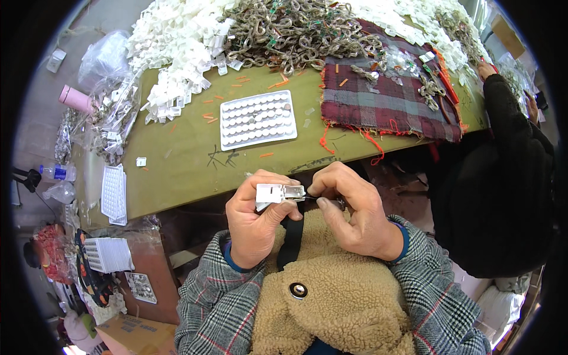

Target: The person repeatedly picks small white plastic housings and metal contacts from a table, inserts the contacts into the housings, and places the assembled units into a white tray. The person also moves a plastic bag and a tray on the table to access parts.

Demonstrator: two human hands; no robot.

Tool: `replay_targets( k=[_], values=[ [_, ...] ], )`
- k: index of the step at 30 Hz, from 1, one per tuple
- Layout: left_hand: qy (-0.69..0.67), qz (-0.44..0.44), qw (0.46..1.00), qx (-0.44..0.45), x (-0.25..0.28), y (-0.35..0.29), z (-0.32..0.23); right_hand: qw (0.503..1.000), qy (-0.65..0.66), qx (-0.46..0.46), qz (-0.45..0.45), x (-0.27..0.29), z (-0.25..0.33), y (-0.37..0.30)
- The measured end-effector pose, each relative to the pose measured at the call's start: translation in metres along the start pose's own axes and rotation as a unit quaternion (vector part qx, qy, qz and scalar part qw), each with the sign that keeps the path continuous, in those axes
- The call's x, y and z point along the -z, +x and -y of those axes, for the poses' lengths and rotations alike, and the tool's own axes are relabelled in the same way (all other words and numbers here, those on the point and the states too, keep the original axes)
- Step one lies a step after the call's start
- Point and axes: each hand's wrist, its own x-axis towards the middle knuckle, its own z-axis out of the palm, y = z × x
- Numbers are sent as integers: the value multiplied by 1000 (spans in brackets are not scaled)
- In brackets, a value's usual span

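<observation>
My left hand (pixel 254 219) is closed on a small white plastic case (pixel 270 193) with a clear, metallic-looking end, held above my lap near the table edge. Beside its right end, my right hand (pixel 358 216) pinches a thin dark strand (pixel 312 197) that runs toward the case; its far end is too small to make out. Beyond my hands, a white tray (pixel 225 127) with rows of round white pieces lies on the green table (pixel 189 163). A few short orange sticks (pixel 266 155) are scattered around the tray.
White plastic pieces (pixel 177 47) and looped grey cords (pixel 284 29) are heaped at the back. A plaid cloth (pixel 384 100) with loose parts and red-handled pliers (pixel 448 89) lies right. A co-worker in black (pixel 497 189) sits at the right. Stacked trays (pixel 113 195) overhang the left edge.
</observation>
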Motion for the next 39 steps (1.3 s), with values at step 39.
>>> replay_targets(
  k=[39],
  values=[
    [-33, -10, 999, 0, -8, -6, 4, 992, -83, 50, -84, -13, -15, -5]
  ],
)
